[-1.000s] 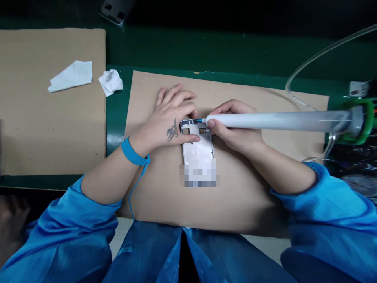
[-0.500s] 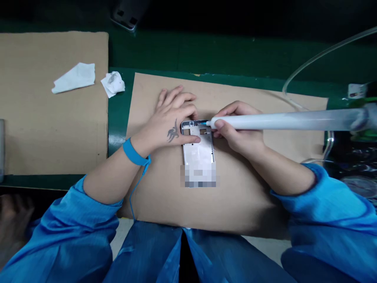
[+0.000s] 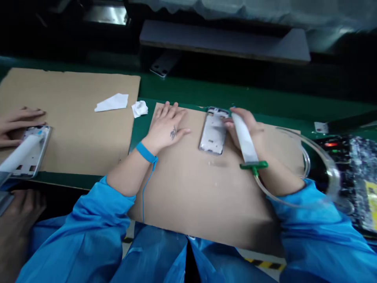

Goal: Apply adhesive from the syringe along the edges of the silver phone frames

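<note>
Co-worker's hand point(image 3: 17, 125) resting on second phone frame point(image 3: 35, 151), far left. Left hand point(image 3: 169, 127) laid open, released, on cardboard sheet point(image 3: 188, 196), near phone frame point(image 3: 213, 131). Frame lying flat on sheet. Right hand point(image 3: 253, 129) clenched around dispensing syringe point(image 3: 246, 143), tip near frame's top right corner. Any dispensed bead on frame too small to tell.

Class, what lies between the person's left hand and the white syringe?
The head view shows a phone frame on the cardboard sheet, between the left hand and the white syringe.
</note>
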Motion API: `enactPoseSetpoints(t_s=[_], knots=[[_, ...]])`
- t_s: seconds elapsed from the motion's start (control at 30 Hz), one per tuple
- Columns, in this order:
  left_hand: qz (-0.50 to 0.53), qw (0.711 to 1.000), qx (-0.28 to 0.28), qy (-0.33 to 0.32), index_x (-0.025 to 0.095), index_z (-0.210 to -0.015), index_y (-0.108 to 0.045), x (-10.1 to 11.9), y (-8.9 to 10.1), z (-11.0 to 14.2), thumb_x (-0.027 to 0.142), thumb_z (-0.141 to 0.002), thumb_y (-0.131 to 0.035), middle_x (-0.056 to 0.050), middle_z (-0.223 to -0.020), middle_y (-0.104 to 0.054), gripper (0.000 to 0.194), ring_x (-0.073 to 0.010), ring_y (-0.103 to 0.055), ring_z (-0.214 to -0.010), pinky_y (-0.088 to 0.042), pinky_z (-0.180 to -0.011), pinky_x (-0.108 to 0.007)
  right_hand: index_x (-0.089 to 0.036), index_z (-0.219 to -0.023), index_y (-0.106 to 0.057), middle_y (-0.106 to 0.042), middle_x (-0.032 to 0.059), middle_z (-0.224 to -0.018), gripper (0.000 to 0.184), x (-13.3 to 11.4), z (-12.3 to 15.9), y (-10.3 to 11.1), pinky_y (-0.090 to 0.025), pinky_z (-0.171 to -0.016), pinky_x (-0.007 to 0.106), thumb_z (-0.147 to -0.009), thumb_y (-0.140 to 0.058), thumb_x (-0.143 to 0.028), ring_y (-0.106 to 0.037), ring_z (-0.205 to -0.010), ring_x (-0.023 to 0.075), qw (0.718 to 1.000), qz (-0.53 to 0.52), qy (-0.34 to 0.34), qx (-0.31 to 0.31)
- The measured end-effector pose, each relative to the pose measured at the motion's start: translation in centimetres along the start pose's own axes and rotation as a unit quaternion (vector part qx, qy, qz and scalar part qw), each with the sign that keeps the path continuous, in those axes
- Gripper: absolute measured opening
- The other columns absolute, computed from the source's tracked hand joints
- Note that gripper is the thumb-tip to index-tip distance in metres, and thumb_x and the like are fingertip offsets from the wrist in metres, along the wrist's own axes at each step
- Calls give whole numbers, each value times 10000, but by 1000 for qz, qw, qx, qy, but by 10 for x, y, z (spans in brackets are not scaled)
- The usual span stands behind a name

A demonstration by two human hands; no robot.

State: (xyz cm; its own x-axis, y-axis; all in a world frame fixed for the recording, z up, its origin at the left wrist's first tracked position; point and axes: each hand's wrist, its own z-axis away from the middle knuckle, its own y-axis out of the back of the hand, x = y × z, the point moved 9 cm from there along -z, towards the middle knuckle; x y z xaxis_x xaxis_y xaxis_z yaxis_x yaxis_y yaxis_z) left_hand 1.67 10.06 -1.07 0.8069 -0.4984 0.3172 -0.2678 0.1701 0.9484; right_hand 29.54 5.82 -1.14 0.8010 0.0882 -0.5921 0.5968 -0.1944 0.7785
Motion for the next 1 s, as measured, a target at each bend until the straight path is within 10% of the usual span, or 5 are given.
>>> enactPoseSetpoints(t_s=[0.27,0.43,0.6,0.8,1.0], knots=[[-10,989,-141,37,163,-1842,-247,38,4,28,758,-747,-975,-363,-1874,-105,1444,-615,-17,-1751,-106,-1396,-779,-164,-1659,-591,-776,269,-1380,587,50,-71,51,-532,-1121,532,-1094,-653,-313,-742,-1319,395,967,119,-208,89],[-33,990,-136,33,114,-1802,-347,55,9,34,619,-784,-1012,-382,-1845,-223,1317,-593,-152,-1751,-186,-1397,-743,-249,-1608,-639,-805,152,-1410,617,-18,-87,-11,-571,-1158,562,-1016,-709,-409,-766,-1290,401,997,60,8,-37],[-41,993,-110,15,98,-1756,-419,62,11,39,559,-858,-975,-337,-1777,-416,1152,-492,-329,-1714,-208,-1403,-694,-255,-1612,-614,-777,112,-1476,633,-110,-127,-92,-549,-1243,541,-1023,-662,-481,-706,-1404,362,964,-2,225,-140],[-38,994,-100,-10,146,-1636,-594,62,11,37,614,-807,-996,-272,-1588,-568,1034,-485,-469,-1551,-306,-1329,-677,-224,-1717,-499,-788,174,-1408,779,-134,-188,-136,-599,-1120,622,-1000,-690,-461,-752,-1261,439,974,79,167,-133],[-37,995,-94,-6,134,-1550,-667,61,14,34,598,-773,-1024,-239,-1555,-579,973,-456,-519,-1462,-385,-1278,-628,-143,-1618,-577,-814,248,-1278,863,-102,-160,-93,-624,-1036,658,-934,-816,-611,-776,-1195,527,983,158,74,-60]])
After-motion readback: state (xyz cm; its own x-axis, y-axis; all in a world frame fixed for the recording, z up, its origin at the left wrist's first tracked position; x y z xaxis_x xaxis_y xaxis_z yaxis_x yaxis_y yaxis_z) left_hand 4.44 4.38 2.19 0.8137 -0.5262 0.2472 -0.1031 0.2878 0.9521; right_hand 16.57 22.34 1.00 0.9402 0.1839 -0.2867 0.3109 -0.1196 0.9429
